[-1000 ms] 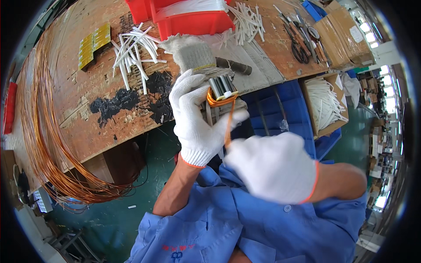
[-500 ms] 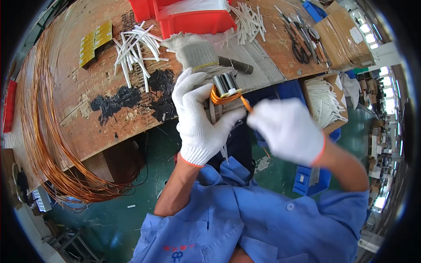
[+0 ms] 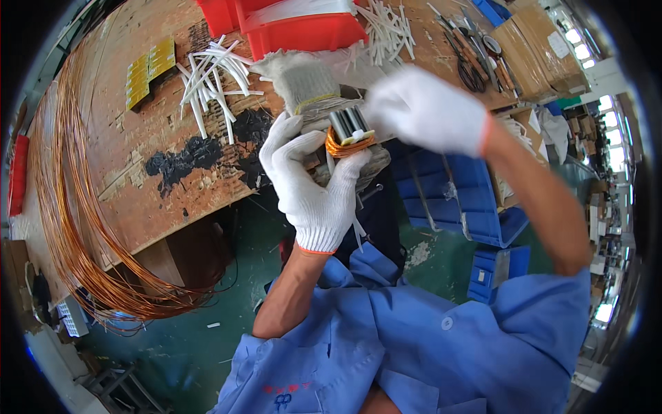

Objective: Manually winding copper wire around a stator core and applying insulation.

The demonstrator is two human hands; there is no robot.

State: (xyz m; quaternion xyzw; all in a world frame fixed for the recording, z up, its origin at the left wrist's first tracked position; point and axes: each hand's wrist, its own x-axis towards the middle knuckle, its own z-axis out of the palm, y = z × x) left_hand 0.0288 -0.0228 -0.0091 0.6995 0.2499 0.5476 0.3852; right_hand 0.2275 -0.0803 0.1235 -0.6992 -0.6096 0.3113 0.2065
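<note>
My left hand (image 3: 310, 183), in a white knit glove, is closed around a small coil of copper wire (image 3: 348, 143) at the table's front edge. Dark metal rods (image 3: 350, 124) stand up out of the coil through a pale plate. My right hand (image 3: 429, 110), gloved too and blurred by motion, is closed like a fist just right of the rods. Copper wire ran into it half a second ago; its fingertips and the wire there are hidden now. Behind the coil lies a grey cloth wrap (image 3: 309, 84) on the table.
A big loop of copper wire (image 3: 58, 228) hangs over the table's left edge. White tubes (image 3: 215, 76), yellow blocks (image 3: 150, 72) and a red bin (image 3: 303, 34) lie on the worn table (image 3: 124, 172). Scissors (image 3: 471, 74) and tools sit far right. A blue bin (image 3: 448, 200) stands below.
My right hand has swung up and away from me, from below right of the coil to beside the rods. The left hand holds the coil nearly in place, slightly turned.
</note>
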